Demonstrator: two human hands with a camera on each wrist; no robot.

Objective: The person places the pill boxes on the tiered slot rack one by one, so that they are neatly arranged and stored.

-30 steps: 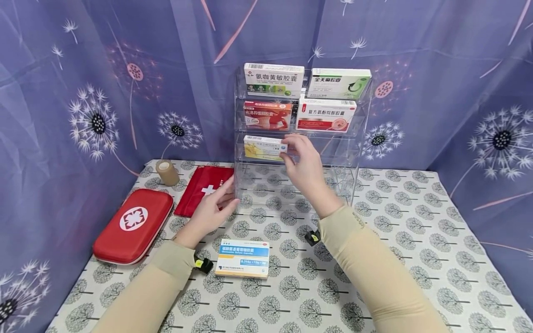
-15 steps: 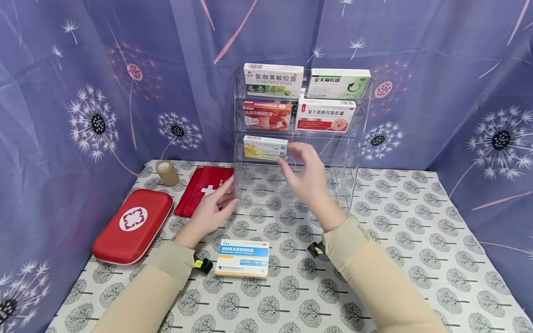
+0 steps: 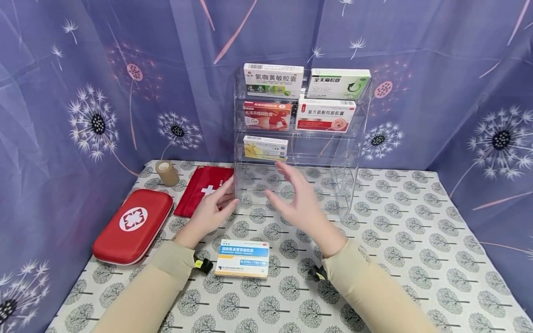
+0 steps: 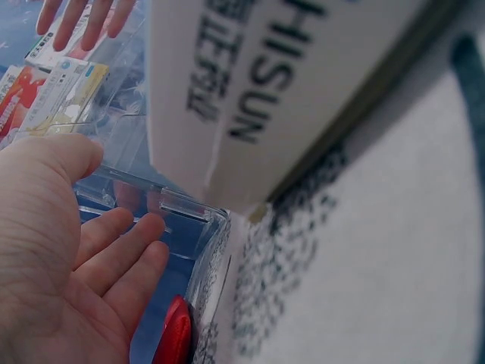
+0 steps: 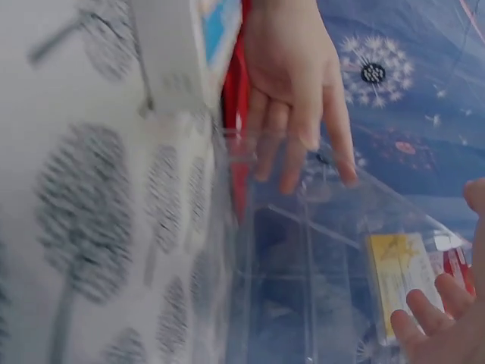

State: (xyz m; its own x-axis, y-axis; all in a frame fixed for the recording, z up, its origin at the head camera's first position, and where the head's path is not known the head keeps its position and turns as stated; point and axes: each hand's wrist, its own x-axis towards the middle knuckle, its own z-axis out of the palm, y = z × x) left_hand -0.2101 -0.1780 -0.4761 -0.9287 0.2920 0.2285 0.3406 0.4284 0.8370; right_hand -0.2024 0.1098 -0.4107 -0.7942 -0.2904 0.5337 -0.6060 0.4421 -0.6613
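Observation:
A clear acrylic display rack (image 3: 316, 159) stands on the table. My left hand (image 3: 210, 215) is at its left side, fingers extended along the edge, their tips partly hidden behind the rack in the head view. In front of the lower tiers my right hand (image 3: 297, 201) hovers with thumb and fingers spread, holding nothing. Above it, a yellow-and-white medicine box (image 3: 265, 148) leans at the left of the third tier. Nearer the front, a blue, white and orange medicine box (image 3: 242, 259) lies flat on the tablecloth, between the two forearms.
Upper tiers hold a white-green box (image 3: 272, 81), a green box (image 3: 340, 84), a red box (image 3: 267, 115) and a white-red box (image 3: 325, 116). To the left lie a red first-aid case (image 3: 133, 226), a red pouch (image 3: 195, 192) and a tape roll (image 3: 167, 173).
My right hand has let go of the yellow-and-white box and moved down toward the front, its fingers spreading. That box stays in the third tier. My left hand has not visibly moved.

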